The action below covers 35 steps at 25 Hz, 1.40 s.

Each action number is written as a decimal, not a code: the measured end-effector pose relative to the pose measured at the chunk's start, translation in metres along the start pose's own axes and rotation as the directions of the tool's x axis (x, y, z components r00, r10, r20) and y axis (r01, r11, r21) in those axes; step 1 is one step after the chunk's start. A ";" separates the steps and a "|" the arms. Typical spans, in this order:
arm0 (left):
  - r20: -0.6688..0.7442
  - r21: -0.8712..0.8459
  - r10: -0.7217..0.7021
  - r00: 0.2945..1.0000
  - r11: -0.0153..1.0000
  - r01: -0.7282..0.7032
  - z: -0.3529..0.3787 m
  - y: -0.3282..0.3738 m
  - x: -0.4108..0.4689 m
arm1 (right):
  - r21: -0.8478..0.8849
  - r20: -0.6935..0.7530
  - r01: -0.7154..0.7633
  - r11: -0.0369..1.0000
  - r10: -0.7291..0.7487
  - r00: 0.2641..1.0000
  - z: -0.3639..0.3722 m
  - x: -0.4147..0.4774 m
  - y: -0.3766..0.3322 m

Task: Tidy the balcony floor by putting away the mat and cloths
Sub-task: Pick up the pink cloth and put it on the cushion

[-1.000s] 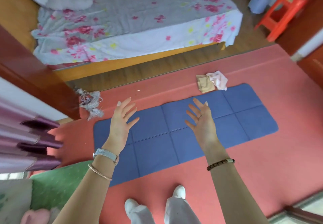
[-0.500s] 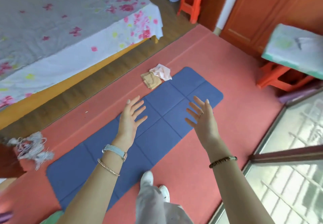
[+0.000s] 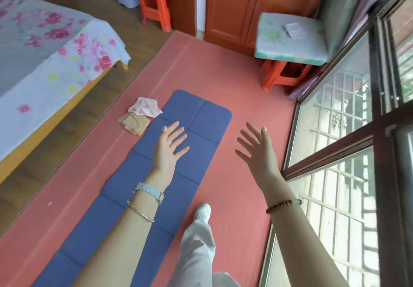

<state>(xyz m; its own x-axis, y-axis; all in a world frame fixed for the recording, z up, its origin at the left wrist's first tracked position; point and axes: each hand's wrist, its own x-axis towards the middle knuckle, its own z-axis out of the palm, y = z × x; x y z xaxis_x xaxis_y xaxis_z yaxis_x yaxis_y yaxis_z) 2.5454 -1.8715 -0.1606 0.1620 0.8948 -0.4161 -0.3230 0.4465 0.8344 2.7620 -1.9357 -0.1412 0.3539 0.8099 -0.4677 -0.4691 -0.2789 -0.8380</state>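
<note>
Left grip (image 3: 170,150) over the long blue creased foam mat (image 3: 201,112), right grip (image 3: 257,152) at three o'clock — both spread, empty; crumpled pink cloth (image 3: 145,107) and tan cloth (image 3: 134,123) at ten.

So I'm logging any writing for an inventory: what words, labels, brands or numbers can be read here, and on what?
None can be read.
The blue mat, the pink cloth and the tan cloth show no print.
The pale packet on the cushion is too blurred to tell whether it carries text.
</note>
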 end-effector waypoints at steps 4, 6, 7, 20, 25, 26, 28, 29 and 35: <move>0.041 0.001 -0.001 0.999 1.000 0.001 0.031 0.020 0.045 | 0.046 -0.037 0.007 0.999 -0.006 0.999 0.000 0.037 -0.027; 0.029 -0.007 -0.002 1.000 1.000 0.002 0.043 0.034 0.073 | 0.064 -0.052 0.010 0.998 -0.007 0.999 0.004 0.059 -0.042; 0.024 -0.007 -0.002 1.000 1.000 0.002 0.048 0.041 0.086 | 0.070 -0.062 0.011 0.998 -0.007 0.998 0.006 0.069 -0.049; 0.109 0.033 -0.039 0.993 0.999 0.036 0.132 0.073 0.218 | 0.129 -0.159 0.060 0.990 -0.039 0.986 -0.019 0.182 -0.128; 0.079 0.068 0.002 0.997 0.998 -0.007 0.172 0.072 0.263 | 0.130 -0.159 0.065 0.989 -0.044 0.986 -0.047 0.234 -0.164; 0.069 0.064 0.013 0.998 0.998 -0.017 0.182 0.072 0.273 | 0.128 -0.152 0.066 0.990 -0.047 0.987 -0.053 0.246 -0.173; 0.046 0.046 0.039 0.998 0.998 -0.041 0.202 0.074 0.293 | 0.128 -0.134 0.064 0.990 -0.047 0.990 -0.064 0.274 -0.192; 0.036 0.039 0.054 0.998 0.998 -0.055 0.214 0.076 0.303 | 0.126 -0.124 0.063 0.990 -0.047 0.991 -0.069 0.288 -0.203; -0.012 -0.003 0.106 0.994 0.994 -0.106 0.282 0.080 0.350 | 0.081 -0.069 0.040 0.996 -0.034 0.997 -0.094 0.365 -0.265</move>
<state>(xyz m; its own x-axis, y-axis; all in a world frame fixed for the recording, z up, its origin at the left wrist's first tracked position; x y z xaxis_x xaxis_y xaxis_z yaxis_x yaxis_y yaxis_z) 2.8395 -1.5233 -0.1376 0.1153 0.9370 -0.3297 -0.3410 0.3491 0.8728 3.0916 -1.6148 -0.1158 0.4247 0.7816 -0.4569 -0.5184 -0.2037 -0.8305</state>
